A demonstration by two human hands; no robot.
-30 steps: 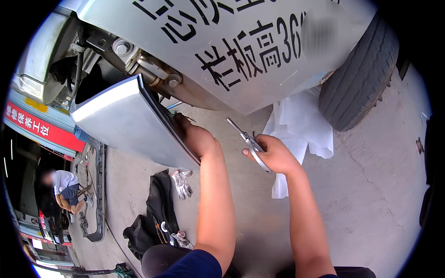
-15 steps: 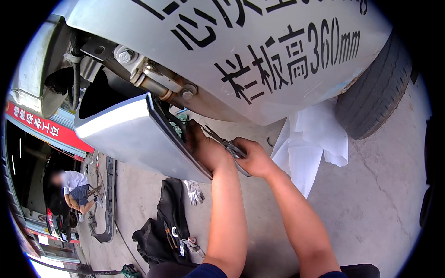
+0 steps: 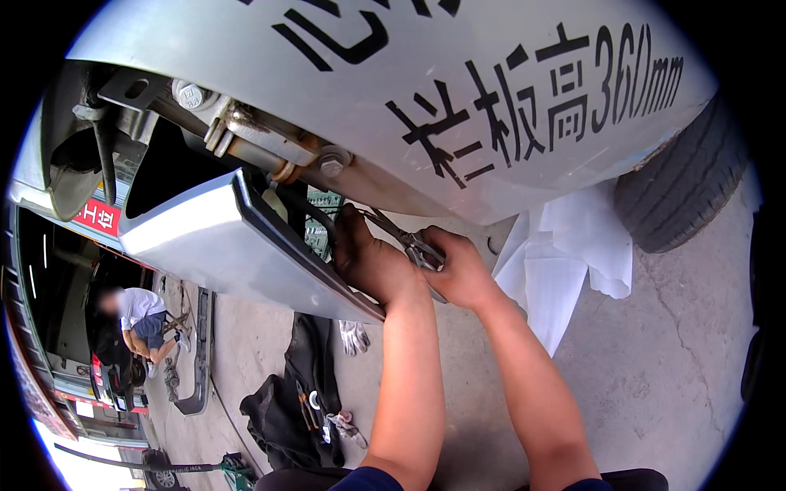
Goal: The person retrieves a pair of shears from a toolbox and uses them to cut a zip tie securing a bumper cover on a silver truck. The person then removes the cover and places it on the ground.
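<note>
My right hand (image 3: 460, 266) is closed around the handles of metal pliers (image 3: 412, 243), whose jaws point up and left past my left hand. My left hand (image 3: 372, 260) is curled just behind the dark edge of a silver body panel (image 3: 270, 254). Its fingers are closed at the end of a black hose-like strip (image 3: 311, 206) that curves out from behind the panel. My fingertips are partly hidden, and I cannot tell whether the plier jaws touch anything. The left wrist lies against the panel's lower corner.
Above hangs a lettered silver vehicle side (image 3: 524, 98) with a bolted hinge (image 3: 262, 135). A tyre (image 3: 684, 180) and white sheeting (image 3: 565, 254) are at right. Dark cloth with tools (image 3: 291, 401), gloves (image 3: 354, 337) and a green case (image 3: 322, 221) lie below. A person (image 3: 143, 319) sits far left.
The view has shifted, so the panel and vehicle side sit differently in it. My right hand has closed further round the plier handles, which are nearer together. The left hand stays at the panel edge.
</note>
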